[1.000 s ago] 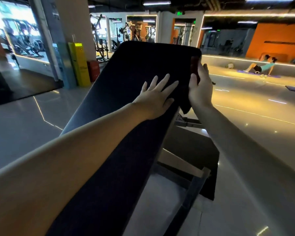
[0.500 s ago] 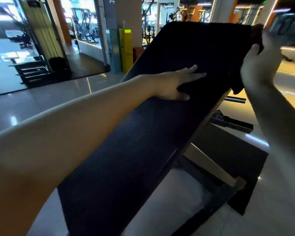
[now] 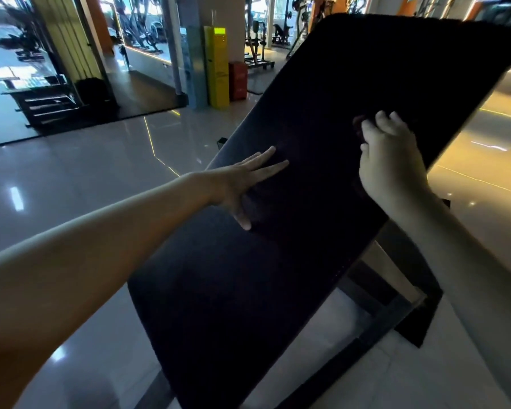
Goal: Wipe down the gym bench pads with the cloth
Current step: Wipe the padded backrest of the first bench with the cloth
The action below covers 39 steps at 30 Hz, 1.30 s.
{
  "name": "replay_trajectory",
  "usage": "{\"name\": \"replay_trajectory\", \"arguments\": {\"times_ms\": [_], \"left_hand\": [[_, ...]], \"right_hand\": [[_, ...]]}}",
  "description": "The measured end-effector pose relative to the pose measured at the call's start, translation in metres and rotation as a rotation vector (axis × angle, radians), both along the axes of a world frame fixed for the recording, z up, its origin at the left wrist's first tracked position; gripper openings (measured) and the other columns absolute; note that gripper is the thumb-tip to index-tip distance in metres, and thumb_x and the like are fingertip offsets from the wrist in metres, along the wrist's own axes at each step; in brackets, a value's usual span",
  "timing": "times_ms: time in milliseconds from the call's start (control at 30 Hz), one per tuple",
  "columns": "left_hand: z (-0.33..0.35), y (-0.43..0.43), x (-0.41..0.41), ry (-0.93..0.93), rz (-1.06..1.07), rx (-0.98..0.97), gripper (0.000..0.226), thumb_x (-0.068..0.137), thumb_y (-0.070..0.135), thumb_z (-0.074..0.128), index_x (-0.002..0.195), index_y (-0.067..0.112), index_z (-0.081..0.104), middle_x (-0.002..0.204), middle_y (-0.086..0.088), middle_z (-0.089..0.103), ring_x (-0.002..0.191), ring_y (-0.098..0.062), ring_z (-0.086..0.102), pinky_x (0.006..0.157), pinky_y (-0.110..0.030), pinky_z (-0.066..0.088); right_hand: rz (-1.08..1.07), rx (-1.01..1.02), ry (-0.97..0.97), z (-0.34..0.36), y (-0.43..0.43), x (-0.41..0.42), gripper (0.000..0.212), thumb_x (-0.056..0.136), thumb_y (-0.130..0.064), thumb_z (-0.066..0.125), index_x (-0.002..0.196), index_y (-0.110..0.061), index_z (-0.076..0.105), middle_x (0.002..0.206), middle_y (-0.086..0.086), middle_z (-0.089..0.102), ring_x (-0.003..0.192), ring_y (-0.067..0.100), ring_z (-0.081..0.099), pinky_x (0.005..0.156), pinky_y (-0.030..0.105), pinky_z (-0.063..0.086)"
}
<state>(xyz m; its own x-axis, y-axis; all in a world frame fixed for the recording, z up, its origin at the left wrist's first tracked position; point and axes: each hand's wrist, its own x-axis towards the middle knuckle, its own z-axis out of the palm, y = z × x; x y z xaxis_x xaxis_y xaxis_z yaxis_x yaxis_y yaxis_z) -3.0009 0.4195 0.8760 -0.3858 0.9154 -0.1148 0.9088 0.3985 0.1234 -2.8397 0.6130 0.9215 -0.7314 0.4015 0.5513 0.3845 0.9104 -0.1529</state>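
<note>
A long black bench pad (image 3: 224, 305) slopes up from lower left to upper right, on a dark metal frame (image 3: 393, 317). My left hand (image 3: 245, 184) lies flat on the pad near its left edge, fingers straight and spread. My right hand (image 3: 390, 160) is on the middle of the pad's upper part with fingers curled, gripping a dark reddish cloth (image 3: 358, 125) that shows only as a small bunch at my fingertips. The rest of the cloth is lost against the dark pad.
Glossy grey floor (image 3: 86, 178) surrounds the bench. A dark floor mat (image 3: 419, 329) lies under the frame at right. A yellow stand (image 3: 217, 69), a red box (image 3: 238, 79) and a pillar stand behind, with gym machines (image 3: 257, 39) farther back and a dark rack (image 3: 45, 104) at left.
My right hand has come down from the pad's top right corner onto its face, bringing the cloth with it. My left hand stays flat on the pad. My view has swung left.
</note>
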Motion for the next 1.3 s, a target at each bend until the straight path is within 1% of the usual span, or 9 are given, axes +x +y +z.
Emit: {"name": "replay_trajectory", "arguments": {"times_ms": [267,367,467,633,800,900,1067,1133,1300], "left_hand": [[-0.048,-0.047,-0.001,0.113,-0.011,-0.037,0.156,0.045,0.055,0.089,0.136,0.041,-0.037,0.142,0.007,-0.048,0.136,-0.016,-0.035,0.12,-0.051,0.008],[-0.054,-0.057,0.003,0.133,-0.012,-0.045,0.157,0.045,0.057,0.089,0.136,0.037,-0.037,0.142,0.005,-0.047,0.138,-0.02,-0.032,0.12,-0.052,0.007],[-0.056,-0.061,0.003,0.192,-0.032,-0.065,0.16,0.042,0.063,0.086,0.132,0.036,-0.044,0.143,0.001,-0.048,0.142,-0.026,-0.03,0.119,-0.056,0.012],[-0.051,-0.059,0.007,0.193,-0.011,-0.107,0.157,0.047,0.06,0.087,0.128,0.034,-0.045,0.14,0.001,-0.049,0.143,-0.028,-0.028,0.119,-0.054,0.014],[-0.044,-0.05,0.018,0.086,0.047,-0.028,0.121,0.075,0.071,0.06,0.148,0.025,-0.025,0.155,-0.008,-0.033,0.146,-0.032,-0.02,0.12,-0.053,0.001],[-0.033,-0.035,0.035,0.127,0.114,0.016,0.099,0.089,0.068,0.041,0.153,0.015,-0.013,0.158,-0.013,-0.023,0.148,-0.033,-0.011,0.119,-0.049,-0.004],[-0.013,0.008,0.058,0.21,0.072,0.095,0.084,0.096,0.06,0.031,0.154,0.011,-0.006,0.16,-0.011,-0.019,0.149,-0.026,-0.011,0.12,-0.05,-0.005],[0.0,0.035,0.068,0.243,0.026,0.139,0.077,0.099,0.055,0.029,0.154,0.014,-0.005,0.161,-0.008,-0.018,0.149,-0.023,-0.012,0.12,-0.051,-0.005],[0.041,0.113,0.094,0.251,-0.052,0.256,0.064,0.104,0.042,0.027,0.154,0.02,-0.005,0.161,-0.003,-0.019,0.149,-0.023,-0.013,0.12,-0.049,-0.006]], "right_hand": [[0.148,0.036,-0.207,-0.116,-0.143,0.019,0.058,0.094,-0.007,0.035,0.149,-0.007,0.019,0.158,0.014,0.006,0.147,0.025,0.003,0.117,0.038,0.004],[0.246,-0.017,-0.308,-0.165,-0.198,0.029,0.054,0.076,-0.004,0.046,0.13,-0.005,0.056,0.142,0.016,0.047,0.133,0.027,0.043,0.109,0.038,0.031],[0.383,0.021,-0.37,-0.185,-0.213,0.037,0.05,0.074,-0.003,0.041,0.115,-0.011,0.068,0.127,0.009,0.062,0.121,0.021,0.056,0.099,0.036,0.047],[0.442,0.168,-0.382,-0.133,-0.164,0.034,0.051,0.086,0.001,0.048,0.136,-0.004,0.047,0.15,0.013,0.036,0.141,0.028,0.028,0.115,0.038,0.019],[0.102,0.088,-0.133,-0.071,-0.066,0.032,0.05,0.094,0.004,0.038,0.143,-0.006,0.036,0.155,0.01,0.024,0.146,0.026,0.011,0.118,0.038,0.005],[0.041,-0.039,0.113,-0.055,-0.041,0.034,0.044,0.096,0.0,0.042,0.14,-0.006,0.041,0.154,0.009,0.029,0.146,0.023,0.013,0.118,0.045,0.018],[0.062,-0.382,0.586,-0.046,-0.026,0.041,0.043,0.099,-0.007,0.042,0.141,-0.009,0.039,0.153,0.004,0.03,0.145,0.017,0.016,0.116,0.021,0.013],[0.062,-0.544,0.702,-0.035,-0.003,0.043,0.043,0.099,-0.014,0.042,0.142,-0.012,0.04,0.15,0.004,0.037,0.143,0.018,0.025,0.116,0.023,0.017],[0.136,-0.821,0.943,-0.002,0.05,0.053,0.037,0.093,-0.027,0.042,0.126,-0.025,0.058,0.109,0.005,0.062,0.098,0.019,0.054,0.09,0.038,0.046]]}}
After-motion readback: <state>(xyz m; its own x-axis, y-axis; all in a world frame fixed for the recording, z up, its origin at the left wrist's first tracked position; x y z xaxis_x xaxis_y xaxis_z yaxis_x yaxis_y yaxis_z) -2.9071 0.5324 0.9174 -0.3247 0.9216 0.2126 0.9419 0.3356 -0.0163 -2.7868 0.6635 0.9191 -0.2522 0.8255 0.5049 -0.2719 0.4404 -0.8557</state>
